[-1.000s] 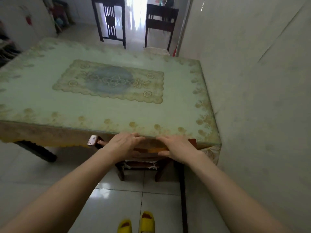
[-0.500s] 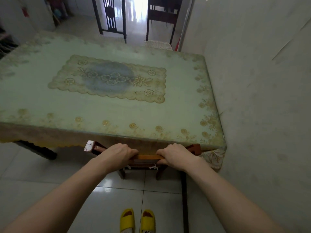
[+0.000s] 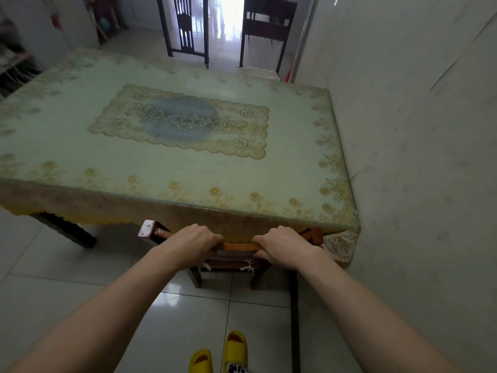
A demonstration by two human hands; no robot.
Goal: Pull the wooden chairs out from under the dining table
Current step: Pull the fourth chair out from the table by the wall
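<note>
Hands clamp the top rail of a wooden chair (image 3: 236, 247) tucked under the near edge of a dining table (image 3: 188, 168): the left hand (image 3: 192, 242) and the right hand (image 3: 285, 244) each curl over the orange-brown rail, knuckles up, a short stretch of bare wood showing between them. The evenly spaced two-handed grip looks chosen to draw the chair straight back rather than let it swing, since the table's right side sits close against a pale wall (image 3: 416, 157) and leaves little room on that flank. Most of the chair remains beneath the tabletop; only the rail, the squared ends of its back posts, a seat cushion tied on with white strings and the two rear legs show below the cloth's fringe. A glossy plastic tablecloth (image 3: 172, 125), pale green with printed gold flowers and a scalloped lace-pattern panel at its centre, drapes over the table's edges. Glazed white tiles (image 3: 80, 300) reflect the light underfoot, where yellow slippers (image 3: 217, 351) stand just behind the chair. Two darker chairs, a slatted-back chair (image 3: 188, 28) and a plainer chair (image 3: 267, 28), stand clear of the table at its far end, before a bright doorway.
</note>
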